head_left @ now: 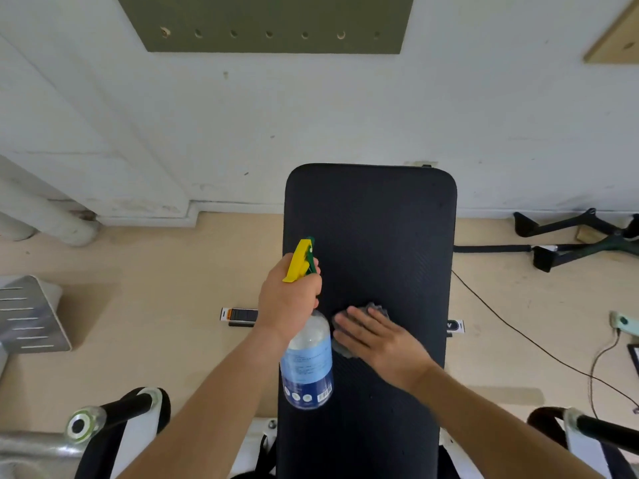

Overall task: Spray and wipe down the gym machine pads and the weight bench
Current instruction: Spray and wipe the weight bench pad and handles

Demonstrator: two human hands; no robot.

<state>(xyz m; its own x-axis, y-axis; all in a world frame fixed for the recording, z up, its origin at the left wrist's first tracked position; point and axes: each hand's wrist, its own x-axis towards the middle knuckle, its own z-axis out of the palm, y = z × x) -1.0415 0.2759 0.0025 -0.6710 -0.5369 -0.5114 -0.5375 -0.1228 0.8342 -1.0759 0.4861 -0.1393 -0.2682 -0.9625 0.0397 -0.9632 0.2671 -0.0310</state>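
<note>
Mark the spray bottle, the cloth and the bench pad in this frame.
spray bottle (306, 361), head view, on its blue label.
cloth (378, 309), head view, on its grey far edge.
bench pad (377, 219), head view, on its bare far half.

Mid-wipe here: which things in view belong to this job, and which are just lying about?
Job: spray bottle in the left hand; grey cloth under the flat right hand; black bench pad.
Lying about: cable handles on the floor at right; black cord; slotted metal plate at left.
</note>
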